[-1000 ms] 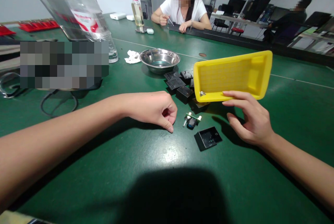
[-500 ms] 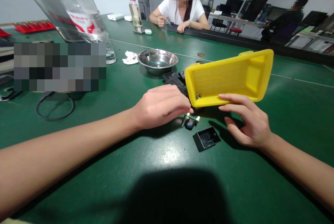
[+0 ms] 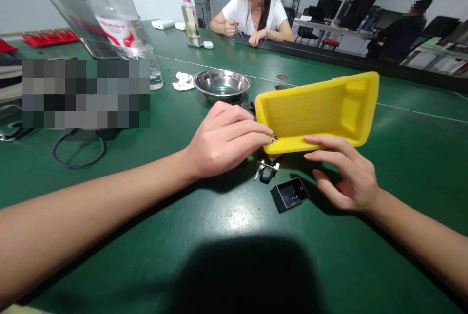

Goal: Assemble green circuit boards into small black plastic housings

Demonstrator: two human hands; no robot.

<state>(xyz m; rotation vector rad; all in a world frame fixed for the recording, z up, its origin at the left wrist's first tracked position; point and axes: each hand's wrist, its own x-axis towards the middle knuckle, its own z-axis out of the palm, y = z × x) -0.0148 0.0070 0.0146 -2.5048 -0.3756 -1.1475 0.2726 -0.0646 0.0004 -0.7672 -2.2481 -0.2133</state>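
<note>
A yellow plastic bin (image 3: 303,114) is tilted with its open side towards me. My right hand (image 3: 351,177) has its index finger over the bin's near rim and the other fingers below it, thumb apart. My left hand (image 3: 226,143) reaches into the bin's near left corner, fingers close together, thumb hidden. Its fingertips are at some small metal pieces (image 3: 275,138), and I cannot make out what is between them. In front of the bin lies a small green circuit board (image 3: 268,170) with metal prongs and a dark round part. An open black plastic case (image 3: 291,194) lies nearer me.
A steel bowl (image 3: 221,85) stands behind my left hand, beside crumpled tissue (image 3: 183,81). Black parts (image 3: 248,106) are partly hidden behind that hand. At left are a plastic bottle (image 3: 120,31) and a cable loop (image 3: 78,150). A person (image 3: 254,16) works across the green table.
My left hand has risen and its fingertips have moved over the rim to the metal pieces in the bin. The bin has shifted slightly left along with my right hand.
</note>
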